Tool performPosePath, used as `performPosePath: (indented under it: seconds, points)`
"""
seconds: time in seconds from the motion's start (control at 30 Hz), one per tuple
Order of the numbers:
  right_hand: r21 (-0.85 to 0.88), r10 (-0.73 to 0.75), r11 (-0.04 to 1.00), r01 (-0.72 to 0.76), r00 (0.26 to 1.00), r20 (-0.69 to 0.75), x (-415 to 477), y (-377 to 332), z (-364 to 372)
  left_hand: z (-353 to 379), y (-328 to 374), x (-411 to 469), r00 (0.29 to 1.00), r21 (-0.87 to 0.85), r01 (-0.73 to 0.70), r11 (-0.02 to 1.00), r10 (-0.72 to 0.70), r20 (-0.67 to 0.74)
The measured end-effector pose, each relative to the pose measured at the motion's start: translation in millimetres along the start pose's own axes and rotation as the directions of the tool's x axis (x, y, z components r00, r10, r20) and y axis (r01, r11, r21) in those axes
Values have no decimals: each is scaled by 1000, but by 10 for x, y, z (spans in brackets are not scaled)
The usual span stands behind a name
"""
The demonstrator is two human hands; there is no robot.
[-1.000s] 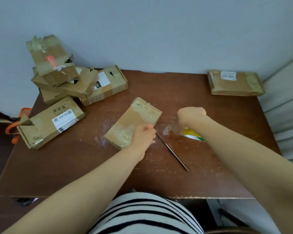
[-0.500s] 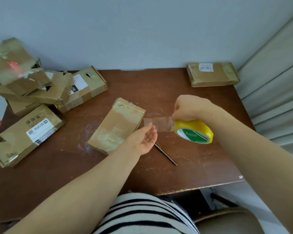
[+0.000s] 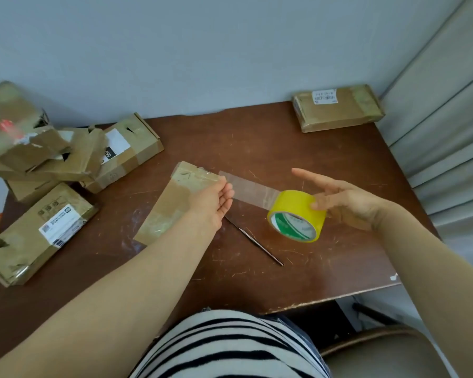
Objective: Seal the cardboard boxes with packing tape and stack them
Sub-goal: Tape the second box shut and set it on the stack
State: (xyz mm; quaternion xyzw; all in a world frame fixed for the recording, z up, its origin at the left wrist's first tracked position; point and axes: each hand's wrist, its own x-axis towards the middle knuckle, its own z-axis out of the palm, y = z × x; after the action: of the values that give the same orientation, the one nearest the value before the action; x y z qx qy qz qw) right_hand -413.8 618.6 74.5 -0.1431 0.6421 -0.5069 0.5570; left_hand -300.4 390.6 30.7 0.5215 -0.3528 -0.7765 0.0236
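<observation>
We noted the cardboard box (image 3: 175,203) flat on the table (image 3: 311,159), a tape strip (image 3: 251,186) running from its far end to the yellow roll (image 3: 298,214). The left hand (image 3: 216,199) lay relaxed beside the strip. The right hand (image 3: 344,203) was splayed, thumb on the roll. We judged the strip flimsy and clingy, so it is best held by the roll's rim.

You've open run over table (image 3: 257,143) front & back-centre. Box pile (image 3: 74,156) blocks left; lone box (image 3: 339,113) far-right corner; tape strip (image 3: 251,188) spans mid, thin tool (image 3: 257,242) below.
</observation>
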Motion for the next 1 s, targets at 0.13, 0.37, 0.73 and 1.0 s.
performPosePath:
  seconds: [0.13,0.37,0.73,1.0]
  points:
    - [41,-70,997,72,996,-49,0,144,-29,75,5,16,997,51,-64,997,66,-33]
    - [-553,-70,816,-168,921,-384,119,103,-170,175,40,61,973,37,-184,982,187,-136]
    - [-849,55,-39,-527,847,-529,878,-14,201,225,-400,79,968,77,-88,993,104,-229]
    - [-941,-225,-187,-281,945,-238,923,293,570,164,-502,124,963,23,-33,999,38,-268]
